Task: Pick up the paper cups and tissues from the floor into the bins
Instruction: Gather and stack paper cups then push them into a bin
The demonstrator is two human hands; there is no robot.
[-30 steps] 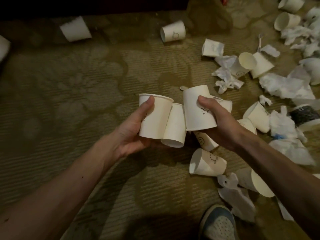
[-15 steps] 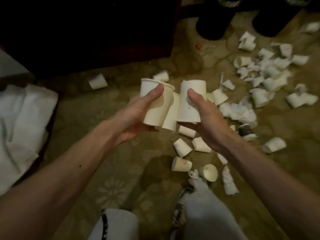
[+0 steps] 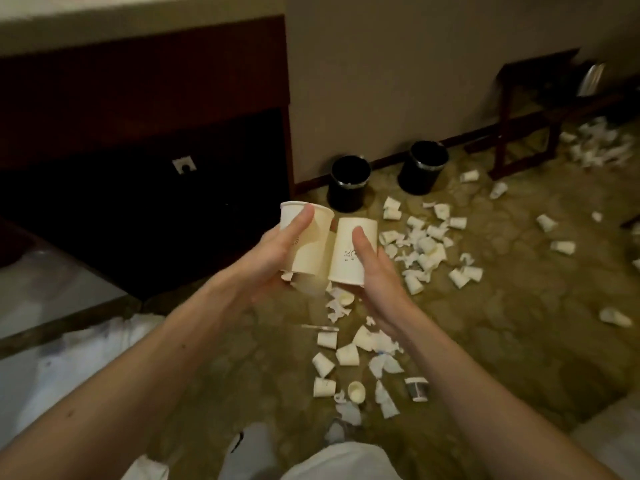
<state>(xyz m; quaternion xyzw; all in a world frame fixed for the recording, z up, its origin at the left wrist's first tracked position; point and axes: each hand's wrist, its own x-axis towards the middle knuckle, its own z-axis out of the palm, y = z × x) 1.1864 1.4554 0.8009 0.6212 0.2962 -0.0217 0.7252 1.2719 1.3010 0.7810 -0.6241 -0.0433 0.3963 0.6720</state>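
Observation:
My left hand (image 3: 273,258) grips an upright white paper cup (image 3: 310,244), with a second cup (image 3: 308,285) showing under it. My right hand (image 3: 372,268) holds an upside-down paper cup (image 3: 346,261) beside it; the cups touch. Two black bins stand by the wall ahead, the left bin (image 3: 348,183) and the right bin (image 3: 422,168). Several paper cups (image 3: 420,258) and crumpled tissues (image 3: 384,367) lie scattered over the patterned carpet, between me and the bins and off to the right.
A dark wooden cabinet (image 3: 145,98) fills the left. A dark wooden table (image 3: 530,98) stands at the far right with more litter (image 3: 602,147) under it. White bedding (image 3: 52,368) lies at lower left. My white trouser legs (image 3: 332,462) show at the bottom.
I have stood up: the view rose from the floor, and the wall, both bins and far litter came into sight. Both hands keep the same cups, lifted with me.

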